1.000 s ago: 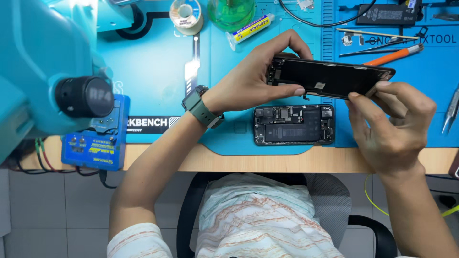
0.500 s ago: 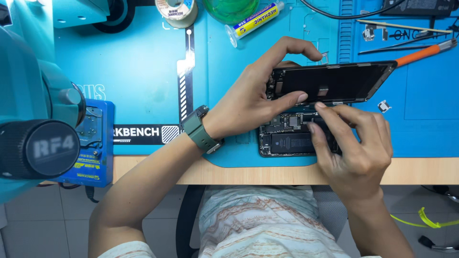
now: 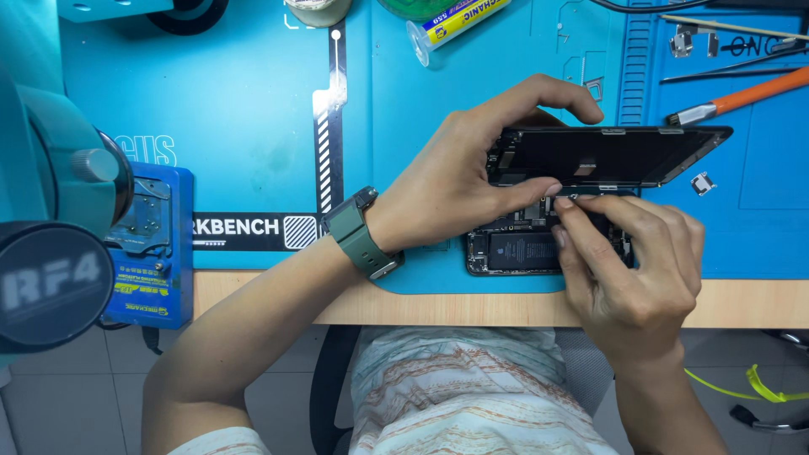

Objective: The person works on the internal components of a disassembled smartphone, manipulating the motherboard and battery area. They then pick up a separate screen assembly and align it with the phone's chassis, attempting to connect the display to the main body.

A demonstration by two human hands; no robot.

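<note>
An opened phone body (image 3: 514, 250) lies on the blue work mat (image 3: 253, 126) near the table's front edge. Its black screen panel (image 3: 615, 156) is tilted up over the body. My left hand (image 3: 472, 177), with a green watch on the wrist, grips the left end of the screen panel between thumb and fingers. My right hand (image 3: 628, 261) rests over the right half of the phone body. Its thumb and forefinger pinch at the spot where the screen meets the body, below the panel's lower edge. What the fingertips hold is too small to tell.
A microscope head (image 3: 50, 227) fills the left edge, with a blue fixture block (image 3: 152, 244) beside it. An orange-handled tool (image 3: 742, 97), tweezers (image 3: 725, 21), a small metal bracket (image 3: 702, 183) and a glue tube (image 3: 455, 21) lie on the mat at the back.
The screen panel has come down from mid-air to sit over the phone body. My right hand has moved from the panel's right end to the seam between panel and body.
</note>
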